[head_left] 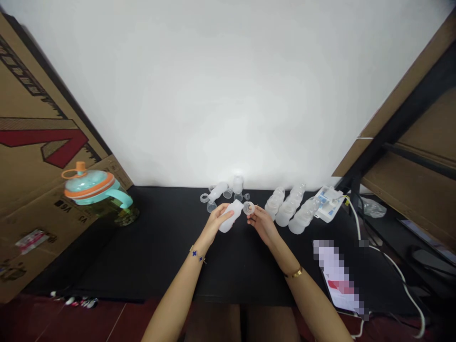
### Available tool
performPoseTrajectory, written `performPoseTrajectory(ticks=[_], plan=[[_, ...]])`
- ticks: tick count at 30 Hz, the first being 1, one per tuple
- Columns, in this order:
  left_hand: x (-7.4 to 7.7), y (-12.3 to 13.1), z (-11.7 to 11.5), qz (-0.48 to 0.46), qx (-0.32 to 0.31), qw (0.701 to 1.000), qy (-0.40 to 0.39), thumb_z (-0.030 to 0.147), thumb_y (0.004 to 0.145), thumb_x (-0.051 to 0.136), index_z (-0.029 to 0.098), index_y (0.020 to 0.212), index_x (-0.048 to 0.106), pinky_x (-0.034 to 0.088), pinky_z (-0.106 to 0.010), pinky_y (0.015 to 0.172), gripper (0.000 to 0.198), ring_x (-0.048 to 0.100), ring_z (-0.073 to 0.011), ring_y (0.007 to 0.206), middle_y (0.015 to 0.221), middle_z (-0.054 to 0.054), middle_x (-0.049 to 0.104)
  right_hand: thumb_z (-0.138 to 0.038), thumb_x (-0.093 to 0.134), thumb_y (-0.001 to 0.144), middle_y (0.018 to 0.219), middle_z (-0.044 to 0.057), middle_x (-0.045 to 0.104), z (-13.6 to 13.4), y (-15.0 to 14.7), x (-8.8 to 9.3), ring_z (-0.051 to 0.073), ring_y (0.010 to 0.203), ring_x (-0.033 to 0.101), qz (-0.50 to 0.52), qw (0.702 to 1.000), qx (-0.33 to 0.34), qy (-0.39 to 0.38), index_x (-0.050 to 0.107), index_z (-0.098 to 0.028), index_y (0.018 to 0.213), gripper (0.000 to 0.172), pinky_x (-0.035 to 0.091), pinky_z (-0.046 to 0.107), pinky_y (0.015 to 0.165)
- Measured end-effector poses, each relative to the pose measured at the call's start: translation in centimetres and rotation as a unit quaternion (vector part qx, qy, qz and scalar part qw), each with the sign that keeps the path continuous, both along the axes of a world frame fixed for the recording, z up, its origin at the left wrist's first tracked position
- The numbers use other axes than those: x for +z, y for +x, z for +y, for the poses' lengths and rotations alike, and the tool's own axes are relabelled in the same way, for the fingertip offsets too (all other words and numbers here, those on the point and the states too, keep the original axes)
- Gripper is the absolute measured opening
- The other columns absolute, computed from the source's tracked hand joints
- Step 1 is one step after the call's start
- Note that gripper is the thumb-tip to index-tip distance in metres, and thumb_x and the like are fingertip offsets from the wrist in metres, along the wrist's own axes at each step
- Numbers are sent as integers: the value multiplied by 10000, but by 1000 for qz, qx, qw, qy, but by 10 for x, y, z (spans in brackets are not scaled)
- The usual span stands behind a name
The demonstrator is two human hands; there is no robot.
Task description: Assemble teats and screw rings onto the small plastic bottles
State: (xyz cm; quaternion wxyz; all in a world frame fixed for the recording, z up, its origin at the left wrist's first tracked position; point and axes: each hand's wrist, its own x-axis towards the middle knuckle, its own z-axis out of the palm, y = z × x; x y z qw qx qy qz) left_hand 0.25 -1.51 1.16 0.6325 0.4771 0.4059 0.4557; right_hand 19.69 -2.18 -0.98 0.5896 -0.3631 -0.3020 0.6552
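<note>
My left hand (218,224) grips a frosted plastic bottle (228,217), its neck tilted up and to the right. Between the fingertips of my right hand (262,223) is a clear threaded bottle collar (248,207), held just beside the bottle's neck. Behind my hands lie loose parts: a bottle on its side (218,191), an upright bottle (237,185), a clear ring (204,197) and several small clear pieces. To the right, several frosted bottles (287,208) lie side by side on the black surface.
The black table top (164,247) runs to a white wall. A teal-and-orange water jug (93,187) stands at the left before cardboard (35,142). At the right are a white package (329,203), a white cable (392,261) and a pixelated paper (338,275).
</note>
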Motion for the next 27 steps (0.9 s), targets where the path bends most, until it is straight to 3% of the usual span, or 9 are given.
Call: performPoseTrajectory(ticks=[12, 18, 27], plan=[[-7, 0, 4, -5, -12, 1000, 6, 536, 679, 841, 155, 1075, 713, 514, -270, 671, 564, 688, -194, 748, 923, -64, 740, -477, 887, 671, 715, -10, 591, 0, 0, 0, 146, 679, 559, -6, 1000, 24, 11, 685, -204, 814, 368, 449, 275, 596], [-9, 1, 5, -2, -14, 1000, 7, 523, 666, 852, 163, 1054, 723, 509, -283, 719, 545, 693, -218, 820, 938, -68, 749, -488, 862, 697, 741, -7, 570, -3, 0, 4, 155, 709, 554, 3, 1000, 10, 19, 614, -214, 722, 370, 452, 276, 609], [-6, 0, 5, 3, 6, 1000, 21, 461, 642, 883, 157, 1049, 715, 501, -269, 761, 535, 705, -229, 900, 988, -77, 763, -530, 840, 716, 734, -17, 534, -4, -1, 6, 157, 715, 540, -20, 999, -8, 36, 625, -216, 739, 382, 439, 277, 597]])
